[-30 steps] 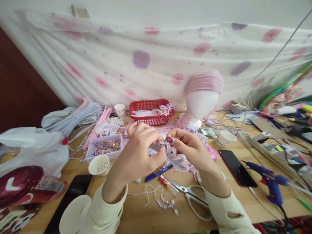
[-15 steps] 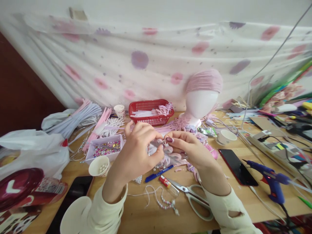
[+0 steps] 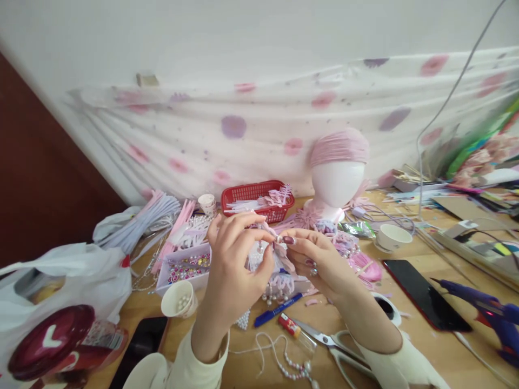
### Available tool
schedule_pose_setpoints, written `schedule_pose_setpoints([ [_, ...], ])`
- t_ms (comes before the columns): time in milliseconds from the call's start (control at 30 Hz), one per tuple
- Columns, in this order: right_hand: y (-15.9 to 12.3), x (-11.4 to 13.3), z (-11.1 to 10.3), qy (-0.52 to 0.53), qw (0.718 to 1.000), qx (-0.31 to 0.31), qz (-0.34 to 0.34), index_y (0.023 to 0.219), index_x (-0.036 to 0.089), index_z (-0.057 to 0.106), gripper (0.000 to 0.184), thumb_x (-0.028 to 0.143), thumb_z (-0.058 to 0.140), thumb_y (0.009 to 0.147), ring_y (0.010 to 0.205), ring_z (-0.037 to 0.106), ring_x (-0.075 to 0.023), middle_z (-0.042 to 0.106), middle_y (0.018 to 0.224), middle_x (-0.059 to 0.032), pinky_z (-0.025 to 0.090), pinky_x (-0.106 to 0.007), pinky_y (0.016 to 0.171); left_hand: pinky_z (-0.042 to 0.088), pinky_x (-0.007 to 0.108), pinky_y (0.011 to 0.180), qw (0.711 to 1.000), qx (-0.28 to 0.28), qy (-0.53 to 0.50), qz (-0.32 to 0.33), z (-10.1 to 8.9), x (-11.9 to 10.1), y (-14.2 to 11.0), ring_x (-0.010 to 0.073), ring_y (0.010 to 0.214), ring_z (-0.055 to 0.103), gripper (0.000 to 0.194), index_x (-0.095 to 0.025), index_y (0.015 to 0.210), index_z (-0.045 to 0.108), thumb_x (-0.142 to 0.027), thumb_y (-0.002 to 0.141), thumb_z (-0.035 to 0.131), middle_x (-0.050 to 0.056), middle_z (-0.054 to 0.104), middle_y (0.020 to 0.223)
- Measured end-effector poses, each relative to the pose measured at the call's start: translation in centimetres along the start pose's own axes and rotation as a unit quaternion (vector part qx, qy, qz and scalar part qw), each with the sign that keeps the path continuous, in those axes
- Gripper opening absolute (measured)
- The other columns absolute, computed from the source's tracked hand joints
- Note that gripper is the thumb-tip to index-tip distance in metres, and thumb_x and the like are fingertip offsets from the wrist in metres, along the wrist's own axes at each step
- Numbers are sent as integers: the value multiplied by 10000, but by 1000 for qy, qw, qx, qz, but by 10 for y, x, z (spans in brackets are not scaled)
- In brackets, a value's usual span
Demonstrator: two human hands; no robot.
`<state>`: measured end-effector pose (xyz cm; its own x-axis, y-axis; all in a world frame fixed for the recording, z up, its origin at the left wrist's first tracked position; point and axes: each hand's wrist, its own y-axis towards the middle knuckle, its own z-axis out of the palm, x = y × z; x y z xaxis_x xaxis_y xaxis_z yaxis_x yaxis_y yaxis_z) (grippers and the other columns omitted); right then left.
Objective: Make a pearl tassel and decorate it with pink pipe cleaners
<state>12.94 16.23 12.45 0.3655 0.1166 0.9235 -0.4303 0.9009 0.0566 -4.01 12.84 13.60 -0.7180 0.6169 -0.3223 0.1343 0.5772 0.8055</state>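
Note:
In the middle of the head view, my left hand (image 3: 239,262) is closed, its thumb and fingertips pinching a pale pink and lilac fuzzy pipe-cleaner ornament (image 3: 286,260). Opposite it, my right hand (image 3: 318,262) pinches the same piece between thumb and forefinger, at a small shiny bit too tiny to make out. Fingers hide part of the ornament. Beneath the hands hang or lie a lilac frill with pearl drops (image 3: 279,284). Closer to me are a blue pen (image 3: 278,310), a red-capped glue tube (image 3: 297,334), scissors (image 3: 328,339) and a beaded string (image 3: 298,373).
A white foam head (image 3: 338,181) with a pink wrap stands behind, beside a red basket (image 3: 257,190). At left are a gem box (image 3: 184,270), a cup of pearls (image 3: 178,300) and pipe-cleaner bundles (image 3: 144,227). A phone (image 3: 425,294) and glue gun (image 3: 482,308) lie right.
My view has tilted up, so the table sits lower. Both hands keep their pinch on the ornament, which has turned; the left fingers are more spread, and the pearl frill below shows more.

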Motion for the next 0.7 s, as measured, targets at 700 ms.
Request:
schedule_pose_setpoints([
  [700,-6,-12,5,-85,982,-118,-122,810,167,758,286,448,807,783,414,335,-57,496,496,68,282,-196,400,221,686,1187,996,-50,59,33,10,-12,-2,260,1009,730,134,-259,971,696,-147,964,624,7,833,987],
])
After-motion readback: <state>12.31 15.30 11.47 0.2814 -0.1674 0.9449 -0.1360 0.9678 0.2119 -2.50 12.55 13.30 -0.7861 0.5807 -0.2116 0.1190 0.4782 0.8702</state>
